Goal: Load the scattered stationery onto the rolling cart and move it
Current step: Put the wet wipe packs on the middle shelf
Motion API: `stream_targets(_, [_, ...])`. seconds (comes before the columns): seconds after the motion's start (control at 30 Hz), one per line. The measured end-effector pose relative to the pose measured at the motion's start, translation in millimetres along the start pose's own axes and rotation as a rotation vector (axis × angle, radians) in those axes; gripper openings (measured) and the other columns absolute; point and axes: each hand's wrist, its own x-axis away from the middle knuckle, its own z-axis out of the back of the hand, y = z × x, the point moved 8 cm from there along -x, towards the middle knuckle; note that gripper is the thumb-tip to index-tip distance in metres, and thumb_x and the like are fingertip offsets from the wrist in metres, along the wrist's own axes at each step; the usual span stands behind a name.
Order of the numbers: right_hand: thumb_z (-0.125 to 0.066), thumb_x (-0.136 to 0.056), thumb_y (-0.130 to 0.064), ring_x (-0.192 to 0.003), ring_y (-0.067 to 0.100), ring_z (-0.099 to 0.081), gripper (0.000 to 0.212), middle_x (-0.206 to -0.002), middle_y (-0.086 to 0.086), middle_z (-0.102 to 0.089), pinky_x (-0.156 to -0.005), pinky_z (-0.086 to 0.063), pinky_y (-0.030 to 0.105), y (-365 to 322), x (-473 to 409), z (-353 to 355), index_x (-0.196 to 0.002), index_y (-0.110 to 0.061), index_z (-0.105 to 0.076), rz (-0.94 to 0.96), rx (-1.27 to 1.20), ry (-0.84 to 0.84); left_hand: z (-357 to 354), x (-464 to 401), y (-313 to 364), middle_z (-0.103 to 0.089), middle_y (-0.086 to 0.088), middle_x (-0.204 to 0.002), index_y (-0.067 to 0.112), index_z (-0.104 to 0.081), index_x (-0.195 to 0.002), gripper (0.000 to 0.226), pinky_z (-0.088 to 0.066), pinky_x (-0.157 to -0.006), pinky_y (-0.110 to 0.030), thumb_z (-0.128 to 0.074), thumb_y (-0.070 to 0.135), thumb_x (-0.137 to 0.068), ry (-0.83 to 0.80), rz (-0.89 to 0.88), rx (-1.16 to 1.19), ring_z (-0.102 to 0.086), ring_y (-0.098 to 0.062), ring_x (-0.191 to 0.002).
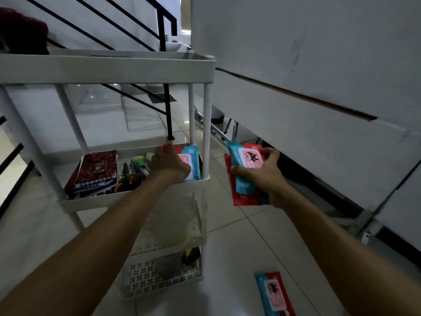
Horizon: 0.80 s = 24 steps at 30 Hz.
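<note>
We note the left hand [169, 164] at frame centre, fingers curled on a wipes pack [190, 164] in the white cart's [136, 197] middle tray. The right hand [257, 171], centre right, grips two stacked packs [245, 179] beside the cart post. Notebooks [95, 172] and scissors [127, 179] occupy the tray's left. Another pack [274, 293] lies on the floor, lower right. A stair railing [163, 30] stands behind.

Glossy floor tiles [230, 215], matt plastic cart [109, 68]
</note>
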Motion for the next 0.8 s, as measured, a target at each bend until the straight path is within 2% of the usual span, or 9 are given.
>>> stream_targets(0.1, [-0.084,-0.071,-0.037,-0.082,0.019,-0.068,0.082,-0.103,-0.001,-0.054,-0.057,-0.053,0.027,-7,-8,-6,-0.122,-0.036,-0.020,-0.063,-0.088,-0.029,3,1,-3,-0.049,-0.018,-0.135,0.005,-0.042,-0.138,0.070,-0.042,-0.098,-0.037,-0.060,0.044,-0.083,0.045,-0.033,-0.096,-0.049,-0.033,-0.119])
stream_targets(0.17, [-0.082,-0.071,-0.042,-0.083,0.021,-0.068,0.084,-0.104,0.001,-0.054,-0.057,-0.055,0.029,-8,-13,-12,-0.129,-0.033,-0.022,-0.119,-0.140,-0.045,5,-2,-4,-0.056,-0.016,-0.128,0.007,-0.052,-0.130,0.063,-0.042,-0.095,-0.036,-0.061,0.046,-0.081,0.059,-0.049,-0.141,-0.053,-0.032,-0.115])
stream_targets(0.27, [-0.077,-0.075,-0.048,-0.079,0.022,-0.069,0.083,-0.105,0.003,-0.056,-0.051,-0.055,0.029,-9,-19,-18,-0.135,-0.032,-0.022,-0.179,-0.168,-0.058,8,-6,-5,-0.052,-0.017,-0.131,0.006,-0.048,-0.135,0.074,-0.043,-0.101,-0.041,-0.063,0.049,-0.077,0.054,-0.059,-0.119,-0.051,-0.033,-0.117])
stream_targets(0.37, [-0.071,-0.081,-0.050,-0.074,0.022,-0.069,0.072,-0.101,0.005,-0.056,-0.044,-0.052,0.025,-9,-18,-19,-0.132,-0.031,-0.025,-0.224,-0.185,-0.083,12,-6,-4,-0.055,-0.015,-0.130,0.007,-0.054,-0.130,0.062,-0.044,-0.096,-0.039,-0.062,0.045,-0.083,0.064,-0.108,-0.048,-0.053,-0.032,-0.115])
stream_targets(0.53, [-0.075,-0.077,-0.048,-0.073,0.023,-0.071,0.069,-0.104,0.010,-0.058,-0.049,-0.054,0.027,-2,9,-26,-0.125,-0.030,-0.029,-0.271,-0.136,-0.157,25,19,-8,-0.054,-0.008,-0.132,0.016,-0.054,-0.131,0.049,-0.040,-0.096,-0.032,-0.064,0.036,-0.088,0.113,-0.255,0.108,-0.052,-0.024,-0.116])
stream_targets(0.63, [-0.081,-0.072,-0.037,-0.064,0.019,-0.072,0.076,-0.104,0.010,-0.061,-0.050,-0.055,0.027,-5,38,-34,-0.127,-0.029,-0.030,-0.289,-0.160,-0.235,38,42,-16,-0.054,-0.007,-0.132,0.018,-0.052,-0.134,0.049,-0.038,-0.099,-0.030,-0.064,0.028,-0.088,0.133,-0.318,0.180,-0.051,-0.024,-0.118])
stream_targets(0.73, [-0.084,-0.068,-0.015,-0.062,0.020,-0.072,0.078,-0.107,0.012,-0.061,-0.050,-0.055,0.029,-9,70,-38,-0.127,-0.029,-0.034,-0.309,-0.225,-0.294,54,66,-24,-0.058,-0.002,-0.120,0.019,-0.055,-0.133,0.046,-0.040,-0.090,-0.024,-0.064,0.021,-0.087,0.164,-0.378,0.218,-0.055,-0.017,-0.110])
stream_targets(0.8, [-0.084,-0.068,-0.009,-0.063,0.022,-0.072,0.081,-0.108,0.013,-0.060,-0.050,-0.055,0.030,-9,91,-37,-0.127,-0.030,-0.034,-0.310,-0.190,-0.298,65,81,-28,-0.062,-0.006,-0.117,0.021,-0.059,-0.128,0.043,-0.043,-0.086,-0.024,-0.067,0.020,-0.086,0.188,-0.418,0.241,-0.059,-0.020,-0.105])
